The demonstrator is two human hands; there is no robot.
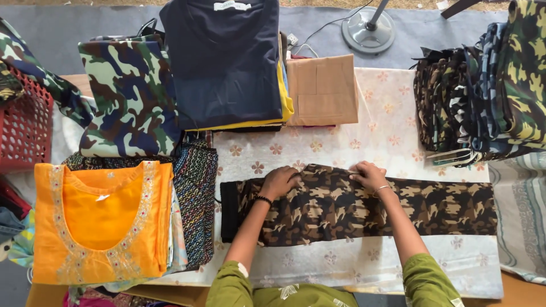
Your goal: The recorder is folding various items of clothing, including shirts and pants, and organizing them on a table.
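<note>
Green sleeves fill the bottom edge, both forearms reaching away from the camera over a table with a flowered white cloth. Left hand, dark beaded band at the wrist, lies palm down with fingers curled onto the upper edge of the brown camouflage trousers. Right hand, thin bangle at the wrist, pinches that same upper edge, fingertips closed on a fold of the cloth. Whether the left hand actually grasps the cloth or only presses on it, cannot tell.

Trousers lie flat across the middle of the table, lengthwise left to right, a black waistband at the left end, legs running off toward the right.

Red plastic basket at far left; a bit of camouflage fabric hangs over its rim, contents otherwise hidden.

Around the work: orange embroidered tunic on a stack at lower left, patterned dark cloth under it. Green-blue camouflage shirt behind that. Navy shirt folded on top of a yellow one, tan folded garment just beside. Stack of folded camouflage pieces at right. Fan base beyond the table.
</note>
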